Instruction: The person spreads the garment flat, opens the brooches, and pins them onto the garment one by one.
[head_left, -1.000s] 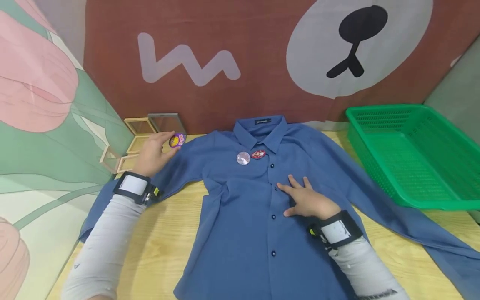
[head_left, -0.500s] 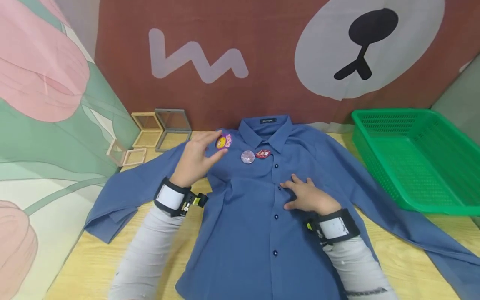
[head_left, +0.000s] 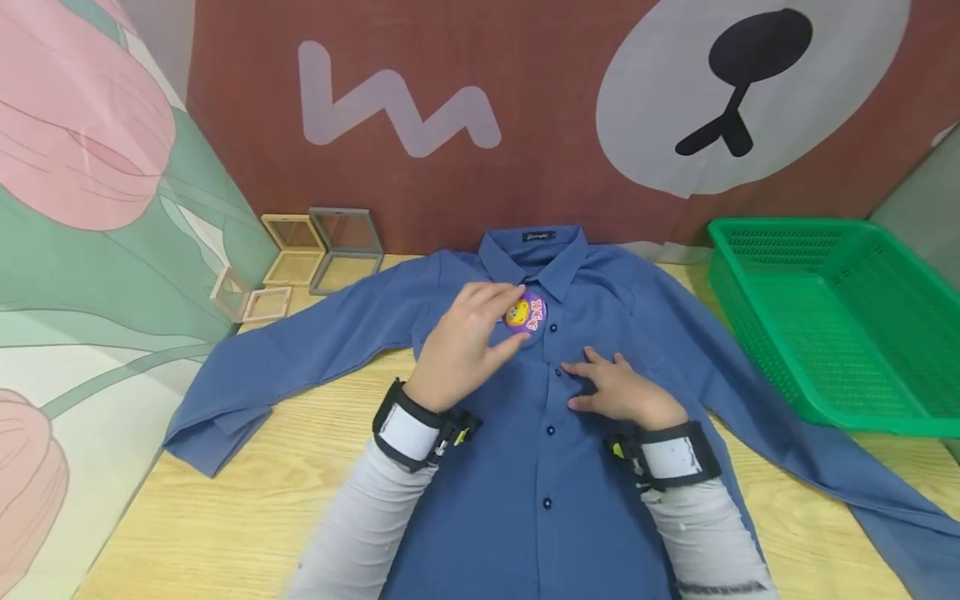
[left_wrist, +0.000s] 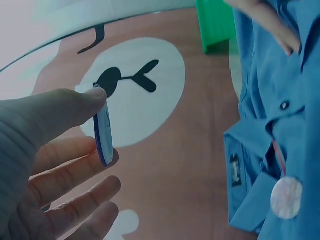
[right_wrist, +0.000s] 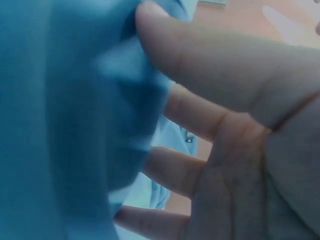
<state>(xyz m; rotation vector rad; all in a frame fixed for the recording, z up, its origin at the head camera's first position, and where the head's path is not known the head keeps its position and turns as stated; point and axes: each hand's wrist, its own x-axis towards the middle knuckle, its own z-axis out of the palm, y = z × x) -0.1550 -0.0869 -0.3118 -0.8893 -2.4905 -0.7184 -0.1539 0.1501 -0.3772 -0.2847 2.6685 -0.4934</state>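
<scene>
A blue button-up shirt lies spread on the wooden table, collar toward the back. My left hand pinches a round purple badge with a yellow cartoon figure between thumb and fingers, over the chest below the collar. In the left wrist view the badge appears edge-on, apart from the cloth. A round pale pink badge sits on the shirt, with the edge of a red badge beside it; the head view hides both. My right hand rests on the shirt near the button placket, fingers spread.
A green plastic basket stands at the right, by the shirt's sleeve. At the back left are a yellowish open frame case, a grey one and a smaller pale one. A brown printed cloth closes off the back.
My left hand has carried the purple badge from beside the frame cases rightward to the shirt's chest, covering the two badges there. My right hand has stayed on the shirt.
</scene>
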